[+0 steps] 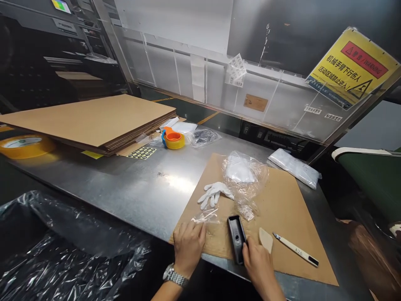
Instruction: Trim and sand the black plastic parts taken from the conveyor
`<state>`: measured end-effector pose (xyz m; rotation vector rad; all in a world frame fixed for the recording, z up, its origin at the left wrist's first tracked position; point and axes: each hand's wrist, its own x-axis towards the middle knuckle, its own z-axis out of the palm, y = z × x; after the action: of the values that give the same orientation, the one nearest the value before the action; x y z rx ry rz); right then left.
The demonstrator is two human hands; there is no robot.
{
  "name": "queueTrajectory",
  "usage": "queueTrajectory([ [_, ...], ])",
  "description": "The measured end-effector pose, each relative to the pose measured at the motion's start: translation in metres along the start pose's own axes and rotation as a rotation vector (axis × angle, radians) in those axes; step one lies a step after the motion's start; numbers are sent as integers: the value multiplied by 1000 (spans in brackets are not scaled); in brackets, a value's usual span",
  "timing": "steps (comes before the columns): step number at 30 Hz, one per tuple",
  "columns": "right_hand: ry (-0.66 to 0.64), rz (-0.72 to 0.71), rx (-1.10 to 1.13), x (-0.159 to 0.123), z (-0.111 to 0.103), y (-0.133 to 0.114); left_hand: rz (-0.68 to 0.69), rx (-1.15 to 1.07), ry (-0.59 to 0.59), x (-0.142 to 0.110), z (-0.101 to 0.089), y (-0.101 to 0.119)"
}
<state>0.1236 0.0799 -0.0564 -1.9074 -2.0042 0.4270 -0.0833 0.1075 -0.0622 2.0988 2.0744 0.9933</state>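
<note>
My left hand [188, 246] rests near the front edge of a brown cardboard sheet [282, 209], fingers curled on a small clear plastic bag [206, 217]. A metal watch sits on that wrist. My right hand [258, 261] grips the near end of a black oblong plastic part [236, 236] lying on the cardboard. A beige scraper [265, 239] and a cream-handled utility knife [296, 249] lie just right of it. White gloves [214, 193] and a crumpled clear bag [246, 177] holding something white lie farther back.
The cardboard lies on a metal table [131, 184]. A stack of cardboard sheets [94, 119] sits at the back left, with a yellow tape roll [23, 145], an orange tape dispenser [173, 139] and a sticker sheet [141, 153]. A black plastic-lined bin [62, 255] stands front left.
</note>
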Motion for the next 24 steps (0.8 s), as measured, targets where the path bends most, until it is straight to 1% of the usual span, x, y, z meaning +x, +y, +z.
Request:
queueTrajectory([
  [1, -25, -13, 58, -6, -3, 0, -10, -15, -30, -3, 0, -1],
  [3, -110, -58, 258, -16, -10, -5, -33, -60, -84, -7, 2, -2],
  [5, -248, -74, 487, -24, -12, -11, -42, -134, -148, -9, 4, -4],
  [7, -374, -5, 614, -29, -5, -14, -20, -228, -224, -10, 4, -5],
  [9, -434, 88, 644, -30, 6, -12, 21, -311, -295, -11, 2, -5],
  [10, -432, 123, 639, -30, 11, -10, 40, -339, -321, -12, 1, -5],
  [12, -381, 144, 600, -31, 19, -6, 68, -371, -353, -15, -2, -4],
  [15, -255, 122, 497, -35, 20, -5, 70, -376, -347, -21, -3, -2],
  [17, -176, 104, 426, -41, 16, -7, 38, -365, -296, -24, -2, -1],
  [19, -125, 76, 368, -48, 10, -8, -4, -352, -222, -24, -2, -1],
  [21, -86, 4, 326, -56, 2, -8, -29, -343, -150, -21, -3, -2],
  [23, -86, -103, 341, -61, -6, -8, -9, -346, -109, -17, -3, -1],
  [24, -108, -152, 374, -63, -9, -8, 19, -354, -107, -14, -3, 0],
])
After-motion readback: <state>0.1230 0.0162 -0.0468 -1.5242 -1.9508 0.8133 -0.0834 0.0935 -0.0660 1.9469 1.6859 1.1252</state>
